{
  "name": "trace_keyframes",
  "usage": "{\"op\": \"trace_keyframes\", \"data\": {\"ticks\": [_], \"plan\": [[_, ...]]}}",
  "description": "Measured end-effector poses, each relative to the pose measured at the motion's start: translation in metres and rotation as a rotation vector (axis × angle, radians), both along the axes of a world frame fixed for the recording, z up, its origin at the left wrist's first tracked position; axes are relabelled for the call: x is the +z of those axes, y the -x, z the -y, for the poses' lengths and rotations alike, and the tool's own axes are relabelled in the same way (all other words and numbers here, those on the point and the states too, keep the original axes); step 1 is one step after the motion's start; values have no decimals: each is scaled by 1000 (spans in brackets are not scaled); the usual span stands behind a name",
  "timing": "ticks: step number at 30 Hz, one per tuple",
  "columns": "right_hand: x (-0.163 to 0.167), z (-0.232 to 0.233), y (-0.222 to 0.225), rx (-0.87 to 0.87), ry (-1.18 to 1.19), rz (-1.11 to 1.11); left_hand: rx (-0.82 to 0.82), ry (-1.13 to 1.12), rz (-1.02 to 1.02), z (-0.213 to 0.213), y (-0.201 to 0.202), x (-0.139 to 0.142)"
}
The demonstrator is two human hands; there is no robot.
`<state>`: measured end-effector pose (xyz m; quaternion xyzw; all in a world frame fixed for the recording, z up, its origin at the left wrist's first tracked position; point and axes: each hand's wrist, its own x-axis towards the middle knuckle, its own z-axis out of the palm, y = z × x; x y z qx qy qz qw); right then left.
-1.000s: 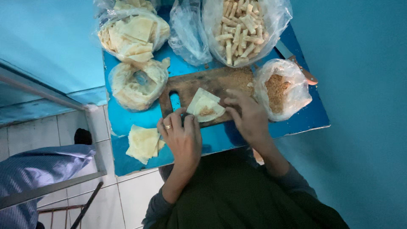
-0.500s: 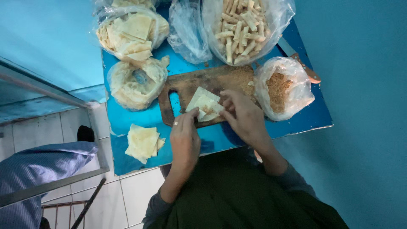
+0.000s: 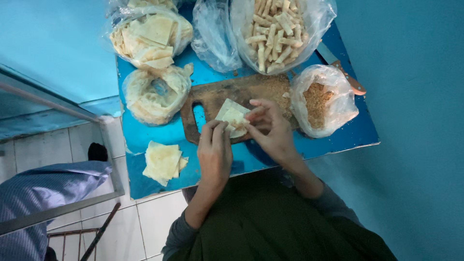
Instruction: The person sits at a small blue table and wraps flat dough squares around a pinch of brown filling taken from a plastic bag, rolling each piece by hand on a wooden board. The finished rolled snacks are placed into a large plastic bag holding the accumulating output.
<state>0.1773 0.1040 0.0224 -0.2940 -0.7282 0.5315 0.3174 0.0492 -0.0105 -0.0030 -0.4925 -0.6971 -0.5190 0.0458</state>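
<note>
A pale square dough wrapper (image 3: 232, 116) lies on a brown wooden cutting board (image 3: 212, 96) on a blue table (image 3: 348, 137). My left hand (image 3: 215, 152) pinches the wrapper's near left edge. My right hand (image 3: 270, 128) holds its right side, fingers curled over the fold. Both hands grip the same wrapper, and what sits inside the fold is hidden.
Clear bags stand around the board: rolled sticks (image 3: 275, 29), cut wrappers (image 3: 150, 36), dough scraps (image 3: 154, 92), brown crumbs (image 3: 319, 99), one empty bag (image 3: 215, 38). A knife (image 3: 345, 72) lies at the right. Loose wrappers (image 3: 162, 162) sit near the table's front edge. A striped cloth (image 3: 43, 188) hangs lower left.
My left hand has slid forward onto the wrapper's near edge. My right hand has closed in over its right side, and the wrapper is more folded.
</note>
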Motion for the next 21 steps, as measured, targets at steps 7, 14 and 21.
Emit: {"op": "trace_keyframes", "data": {"ticks": [7,14,21], "plan": [[-14,1,3,53,-73,21,3,72,-48,2,1,3],[-1,-10,-5,256,-734,236,-8,286,-557,13,18,12],[6,-29,4,356,-692,258,-74,247,-391,-8,36,5]]}}
